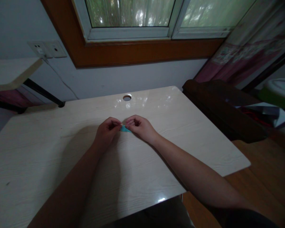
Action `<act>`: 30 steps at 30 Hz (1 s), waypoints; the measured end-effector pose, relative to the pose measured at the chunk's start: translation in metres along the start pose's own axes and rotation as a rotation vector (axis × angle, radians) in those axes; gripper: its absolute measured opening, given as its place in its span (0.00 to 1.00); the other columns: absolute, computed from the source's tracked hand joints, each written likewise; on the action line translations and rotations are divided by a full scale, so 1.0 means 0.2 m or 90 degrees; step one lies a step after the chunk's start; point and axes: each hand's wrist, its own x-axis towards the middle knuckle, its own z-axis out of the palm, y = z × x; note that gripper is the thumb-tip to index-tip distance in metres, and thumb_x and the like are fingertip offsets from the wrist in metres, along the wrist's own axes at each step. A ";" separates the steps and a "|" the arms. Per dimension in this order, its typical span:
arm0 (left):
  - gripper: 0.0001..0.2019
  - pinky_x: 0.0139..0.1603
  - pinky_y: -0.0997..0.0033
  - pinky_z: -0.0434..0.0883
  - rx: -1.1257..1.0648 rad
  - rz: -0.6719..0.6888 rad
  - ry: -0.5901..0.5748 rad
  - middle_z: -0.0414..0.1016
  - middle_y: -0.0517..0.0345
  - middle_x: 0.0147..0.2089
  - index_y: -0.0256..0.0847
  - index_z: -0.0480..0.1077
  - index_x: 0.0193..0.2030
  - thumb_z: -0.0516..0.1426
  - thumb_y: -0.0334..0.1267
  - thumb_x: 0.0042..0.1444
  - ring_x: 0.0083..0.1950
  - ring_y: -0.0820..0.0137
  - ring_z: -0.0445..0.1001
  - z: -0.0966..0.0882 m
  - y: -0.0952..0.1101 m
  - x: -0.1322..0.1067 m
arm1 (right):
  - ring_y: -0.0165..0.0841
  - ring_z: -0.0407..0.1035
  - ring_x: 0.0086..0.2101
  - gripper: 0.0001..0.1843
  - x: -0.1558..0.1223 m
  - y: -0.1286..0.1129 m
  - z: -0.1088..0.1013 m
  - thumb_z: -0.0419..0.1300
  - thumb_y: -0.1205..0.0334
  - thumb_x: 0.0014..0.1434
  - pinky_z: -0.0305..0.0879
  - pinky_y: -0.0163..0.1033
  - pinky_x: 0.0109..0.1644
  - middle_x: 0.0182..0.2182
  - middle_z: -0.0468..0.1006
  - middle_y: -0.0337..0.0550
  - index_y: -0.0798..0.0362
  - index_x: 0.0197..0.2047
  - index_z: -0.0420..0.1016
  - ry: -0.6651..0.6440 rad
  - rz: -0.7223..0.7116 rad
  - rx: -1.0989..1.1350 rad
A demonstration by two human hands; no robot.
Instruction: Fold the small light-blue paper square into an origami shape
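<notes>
A small turquoise piece [125, 129], flat and thin like paper, shows between my two hands just above the table. My left hand [107, 130] pinches its left end with thumb and forefinger. From the other side, my right hand [140, 126] has its thumb and fingertips closed on the piece's upper right part. Both hands are close together over the middle of the pale table [85, 171]. Fingers cover part of the piece, so its full shape cannot be made out.
A round cable hole [127, 98] lies beyond my hands near the table's back edge. At the left a raised shelf [14, 74] stands on black legs. A dark brown sofa-like piece [223, 107] stands to the right. A white cord [61, 79] hangs from the wall socket [47, 49].
</notes>
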 end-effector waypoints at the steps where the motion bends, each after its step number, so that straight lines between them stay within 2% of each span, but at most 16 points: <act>1: 0.07 0.36 0.73 0.69 -0.004 -0.001 0.000 0.72 0.60 0.31 0.40 0.73 0.35 0.63 0.38 0.51 0.33 0.72 0.72 0.00 0.00 0.00 | 0.29 0.72 0.32 0.13 0.00 0.00 0.00 0.67 0.59 0.51 0.69 0.36 0.40 0.32 0.78 0.40 0.53 0.40 0.74 0.006 0.008 0.012; 11: 0.09 0.36 0.72 0.70 0.055 0.001 -0.044 0.75 0.59 0.32 0.41 0.73 0.37 0.63 0.41 0.51 0.34 0.70 0.74 0.01 0.00 0.01 | 0.27 0.70 0.30 0.11 0.00 0.01 0.00 0.66 0.61 0.51 0.68 0.35 0.37 0.31 0.77 0.39 0.53 0.38 0.72 0.009 0.007 -0.009; 23: 0.08 0.33 0.75 0.68 -0.011 -0.006 0.012 0.71 0.62 0.31 0.41 0.73 0.38 0.64 0.38 0.50 0.32 0.73 0.71 0.00 -0.01 0.00 | 0.27 0.69 0.29 0.13 0.00 0.00 0.00 0.67 0.59 0.50 0.67 0.35 0.35 0.30 0.75 0.38 0.53 0.38 0.71 0.006 0.001 0.020; 30: 0.09 0.36 0.75 0.68 -0.023 -0.017 0.042 0.72 0.61 0.33 0.41 0.73 0.38 0.64 0.38 0.50 0.34 0.73 0.71 -0.01 -0.01 0.01 | 0.27 0.69 0.29 0.14 0.01 0.02 -0.02 0.68 0.60 0.49 0.66 0.34 0.36 0.29 0.74 0.36 0.53 0.39 0.70 0.004 -0.002 0.053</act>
